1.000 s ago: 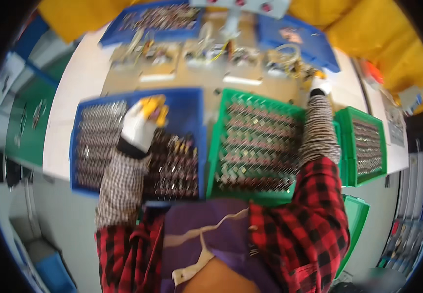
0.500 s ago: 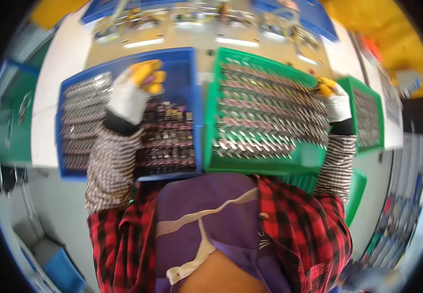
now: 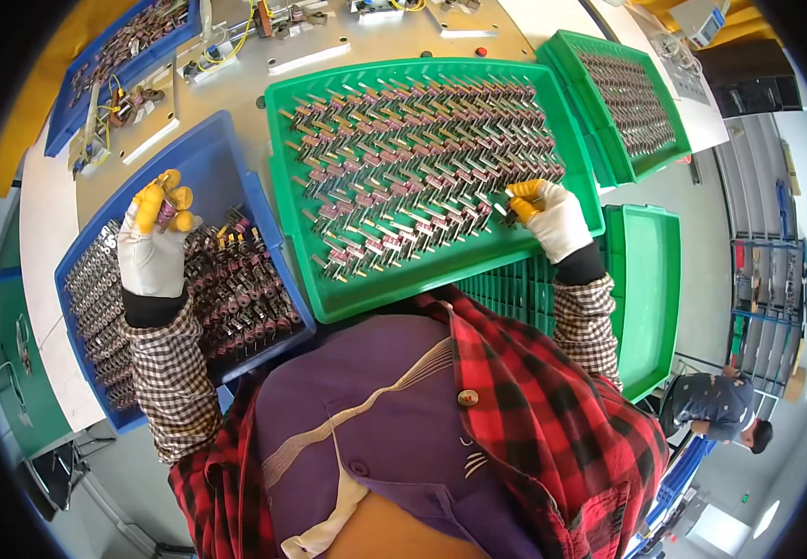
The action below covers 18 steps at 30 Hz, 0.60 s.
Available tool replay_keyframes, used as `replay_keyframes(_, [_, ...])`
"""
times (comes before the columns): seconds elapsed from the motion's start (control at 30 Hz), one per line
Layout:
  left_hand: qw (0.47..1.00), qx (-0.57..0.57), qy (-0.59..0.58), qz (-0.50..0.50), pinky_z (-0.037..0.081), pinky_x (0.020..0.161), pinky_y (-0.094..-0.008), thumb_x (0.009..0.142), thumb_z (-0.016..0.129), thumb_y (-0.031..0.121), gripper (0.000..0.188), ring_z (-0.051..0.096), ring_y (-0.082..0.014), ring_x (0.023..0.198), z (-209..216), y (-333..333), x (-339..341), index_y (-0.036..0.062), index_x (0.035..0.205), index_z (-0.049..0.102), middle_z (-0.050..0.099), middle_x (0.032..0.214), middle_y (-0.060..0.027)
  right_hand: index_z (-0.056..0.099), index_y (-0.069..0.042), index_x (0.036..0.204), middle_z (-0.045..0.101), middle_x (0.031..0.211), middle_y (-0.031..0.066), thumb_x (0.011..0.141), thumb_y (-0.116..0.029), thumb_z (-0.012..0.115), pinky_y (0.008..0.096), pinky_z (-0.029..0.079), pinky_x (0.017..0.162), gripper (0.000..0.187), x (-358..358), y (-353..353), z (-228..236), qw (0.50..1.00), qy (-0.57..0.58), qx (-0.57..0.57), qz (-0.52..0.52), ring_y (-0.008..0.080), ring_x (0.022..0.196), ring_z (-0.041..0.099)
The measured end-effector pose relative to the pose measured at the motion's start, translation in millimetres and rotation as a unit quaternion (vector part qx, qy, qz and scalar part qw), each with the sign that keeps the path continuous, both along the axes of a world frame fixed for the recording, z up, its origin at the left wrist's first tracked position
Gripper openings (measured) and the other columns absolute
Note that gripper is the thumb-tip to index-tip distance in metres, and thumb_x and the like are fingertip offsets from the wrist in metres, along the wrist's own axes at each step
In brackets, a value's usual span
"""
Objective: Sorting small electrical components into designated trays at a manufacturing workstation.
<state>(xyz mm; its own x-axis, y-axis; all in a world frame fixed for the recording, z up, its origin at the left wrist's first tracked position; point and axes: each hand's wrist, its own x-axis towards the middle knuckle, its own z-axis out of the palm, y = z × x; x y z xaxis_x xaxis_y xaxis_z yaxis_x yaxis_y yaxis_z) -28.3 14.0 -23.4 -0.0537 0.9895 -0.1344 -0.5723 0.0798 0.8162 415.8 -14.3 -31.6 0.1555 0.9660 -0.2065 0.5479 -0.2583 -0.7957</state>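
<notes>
My left hand [image 3: 155,244], in a white glove with yellow fingertips, is raised over the blue tray [image 3: 226,154]. Its fingers are closed round a small pinkish-wound rotor [image 3: 169,211], partly hidden by them. Rows of similar rotors [image 3: 245,298] fill the tray's near part. My right hand [image 3: 552,222], gloved the same way, is over the near right part of the large green tray [image 3: 375,296]. Its fingers pinch a small shafted rotor [image 3: 504,203]. Slanted rows of shafted rotors [image 3: 403,163] cover most of that tray.
Another green tray [image 3: 650,168] of parts stands at the right. Below it is a further green tray [image 3: 650,289]. Metal fixtures [image 3: 310,56] and a second blue tray [image 3: 77,121] lie along the far side. A person [image 3: 715,407] is in the background at right.
The view has turned, so the trays appear rotated. My right hand has come from the green tray's far right edge to its nearer right part. My left hand stays over the blue tray.
</notes>
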Motion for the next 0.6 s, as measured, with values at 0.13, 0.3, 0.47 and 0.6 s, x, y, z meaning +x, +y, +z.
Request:
replay_keyframes(0.13, [1.0,0.001,-0.003,-0.006,0.042,0.056,-0.0235,0.082,0.058,0.013,0.023,0.054,-0.0164,0.072,0.3,-0.5,0.5,-0.0018,0.1,0.057,0.059,0.092,-0.0115,0.062,0.0,0.086,0.06,0.069,0.0046,0.072,0.001,0.06,0.0189,0.043,0.052,0.014,-6.0,-1.4,-11.2,0.999,-0.031,0.017,-0.012,0.0104,0.057,0.053])
replay_keyframes(0.3, [0.999,0.029,0.025,-0.017,0.043,0.052,-0.0238,0.081,0.058,0.01,0.021,0.054,-0.0183,0.068,-2.0,-5.5,-3.3,-0.0019,0.097,0.057,0.059,0.096,-0.0141,0.061,0.001,0.094,0.062,0.074,0.0055,0.072,0.002,0.061,0.0175,0.04,0.046,0.022,-19.6,3.9,-0.6,0.999,-0.031,-0.004,-0.016,0.0091,0.051,0.05])
replay_keyframes(0.47, [0.996,0.047,0.071,-0.007,0.045,0.055,-0.0278,0.082,0.054,0.012,0.027,0.055,-0.0221,0.071,6.5,-10.7,14.7,-0.0049,0.103,0.054,0.056,0.1,-0.0188,0.062,-0.001,0.094,0.064,0.079,0.0096,0.071,-0.003,0.065,0.0217,0.045,0.054,0.024,-38.8,19.4,27.5,0.993,-0.072,0.089,0.006,0.0139,0.061,0.057])
replay_keyframes(0.6, [0.991,-0.002,0.133,-0.02,0.049,0.064,-0.0279,0.084,0.054,0.016,0.033,0.058,-0.0229,0.078,14.1,-10.3,17.9,-0.005,0.11,0.05,0.056,0.101,-0.0169,0.062,-0.003,0.096,0.062,0.077,0.0089,0.068,-0.004,0.067,0.0245,0.045,0.053,0.028,-109.7,49.2,41.1,0.943,0.07,0.258,0.2,0.0148,0.058,0.056])
